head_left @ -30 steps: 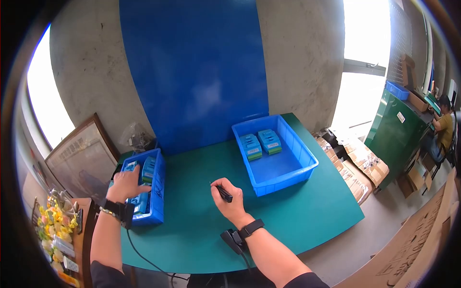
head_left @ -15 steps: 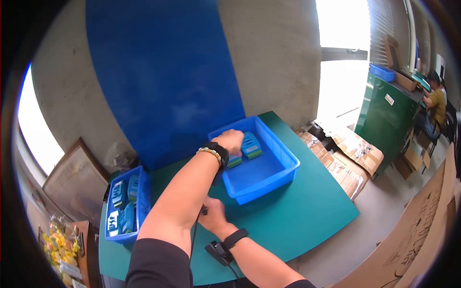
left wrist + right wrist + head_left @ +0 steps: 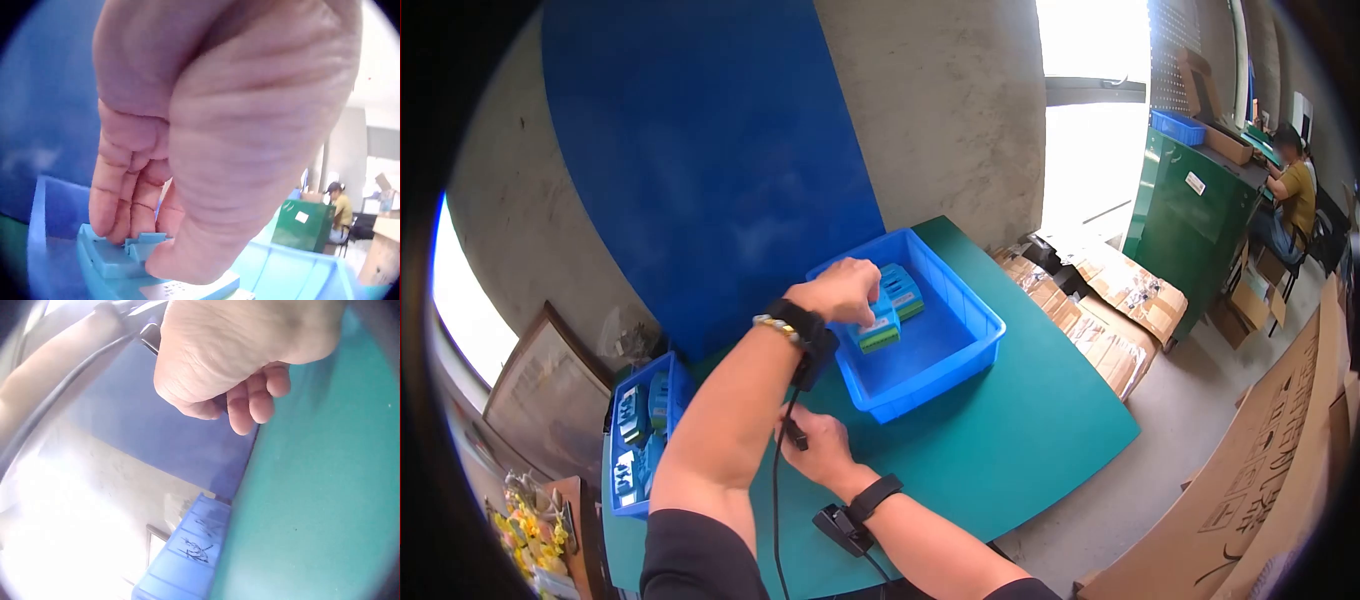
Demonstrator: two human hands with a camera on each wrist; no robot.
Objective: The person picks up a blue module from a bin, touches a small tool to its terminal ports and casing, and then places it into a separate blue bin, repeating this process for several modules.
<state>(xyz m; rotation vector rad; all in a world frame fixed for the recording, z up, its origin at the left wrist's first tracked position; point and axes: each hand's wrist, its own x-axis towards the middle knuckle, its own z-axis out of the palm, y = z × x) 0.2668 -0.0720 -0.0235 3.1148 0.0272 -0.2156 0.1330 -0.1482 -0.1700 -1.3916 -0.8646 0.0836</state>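
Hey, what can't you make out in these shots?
- Black tool: in the head and right wrist views, the right hand covers most of it.
- Label print on the block under the left hand: too small in the head view, blurred in the left wrist view.
- Part of the left bin: behind the left arm in the head view.

left forearm point(image 3: 725, 425) slanting toward one o'clock, left hand point(image 3: 840, 290) pinching downward, right forearm point(image 3: 935, 530) toward ten o'clock, right hand point(image 3: 820, 452) curled
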